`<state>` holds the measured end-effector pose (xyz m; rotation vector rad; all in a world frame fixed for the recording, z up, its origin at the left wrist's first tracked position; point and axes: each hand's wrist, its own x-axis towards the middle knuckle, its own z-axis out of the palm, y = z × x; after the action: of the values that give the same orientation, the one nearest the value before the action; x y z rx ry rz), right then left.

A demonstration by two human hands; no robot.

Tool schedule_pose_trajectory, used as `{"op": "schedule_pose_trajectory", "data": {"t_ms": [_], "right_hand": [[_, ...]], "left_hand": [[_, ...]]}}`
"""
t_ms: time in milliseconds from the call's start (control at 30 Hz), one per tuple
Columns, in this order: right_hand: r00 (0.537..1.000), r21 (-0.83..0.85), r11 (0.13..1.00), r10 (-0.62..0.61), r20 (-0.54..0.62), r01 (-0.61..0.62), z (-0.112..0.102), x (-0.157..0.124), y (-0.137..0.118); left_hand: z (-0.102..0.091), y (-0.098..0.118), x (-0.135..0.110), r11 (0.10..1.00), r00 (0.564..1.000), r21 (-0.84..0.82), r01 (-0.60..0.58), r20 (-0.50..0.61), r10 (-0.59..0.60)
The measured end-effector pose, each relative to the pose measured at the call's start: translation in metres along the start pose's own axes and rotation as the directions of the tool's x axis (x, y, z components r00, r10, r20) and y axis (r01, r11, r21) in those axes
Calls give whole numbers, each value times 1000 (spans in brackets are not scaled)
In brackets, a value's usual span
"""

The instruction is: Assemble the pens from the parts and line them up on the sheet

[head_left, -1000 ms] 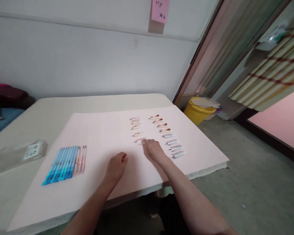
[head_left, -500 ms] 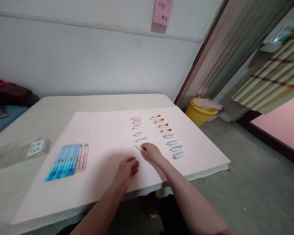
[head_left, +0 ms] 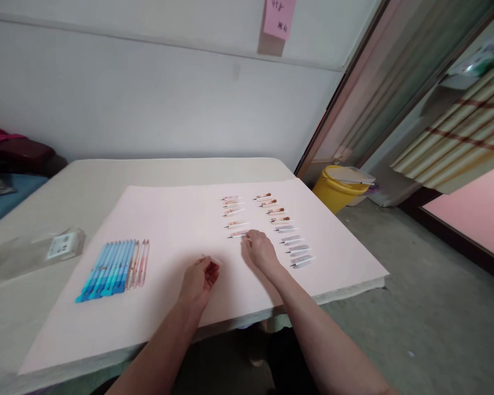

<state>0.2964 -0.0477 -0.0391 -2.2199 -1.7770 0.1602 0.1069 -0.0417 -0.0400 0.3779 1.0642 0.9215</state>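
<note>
A large pale pink sheet (head_left: 168,230) covers the table. On it lie two columns of short pen pieces: the left column (head_left: 233,211) and the right column (head_left: 282,227). My right hand (head_left: 261,251) lies low on the sheet between them, fingers stretched out, its fingertips at the nearest piece of the left column (head_left: 237,234). My left hand (head_left: 198,280) is curled beside it and pinches a small pale pen piece (head_left: 212,259) just above the sheet. Several blue pens and a few pink ones (head_left: 115,269) lie side by side at the left.
A clear plastic packet with a white card (head_left: 61,246) lies on the beige table cover (head_left: 107,173) at the left. A yellow bucket (head_left: 333,189) stands on the floor past the table's right corner. A pink note (head_left: 279,17) hangs on the wall.
My right hand drew a small pale piece back from the left column, and it now sits in my left hand's pinch. The right hand has returned to the column's nearest piece.
</note>
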Motion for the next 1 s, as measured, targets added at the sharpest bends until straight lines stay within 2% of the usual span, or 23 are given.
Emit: {"op": "schedule_pose_trajectory", "data": {"t_ms": [67, 233, 400, 533, 767, 1000], "right_hand": [[999, -84, 996, 25, 20, -24, 3, 4, 8], [997, -142, 989, 47, 66, -38, 12, 5, 11], [996, -197, 980, 44, 75, -29, 6, 3, 9], [986, -188, 982, 27, 166, 5, 5, 3, 8], [970, -139, 985, -64, 234, 98, -2, -6, -13], [933, 114, 949, -311, 180, 294, -19, -34, -39]], "left_hand": [[-2, 3, 1, 1000, 1000, -22, 6, -1, -6], [-5, 8, 3, 998, 1000, -61, 26, -9, -27], [-8, 12, 2, 997, 999, -78, 25, -38, -28], [-8, 16, 3, 995, 997, -101, 24, -68, -31], [-10, 21, 7, 990, 996, -137, 28, -77, -39], [-15, 29, 11, 969, 992, -247, 1, -124, -33]]}}
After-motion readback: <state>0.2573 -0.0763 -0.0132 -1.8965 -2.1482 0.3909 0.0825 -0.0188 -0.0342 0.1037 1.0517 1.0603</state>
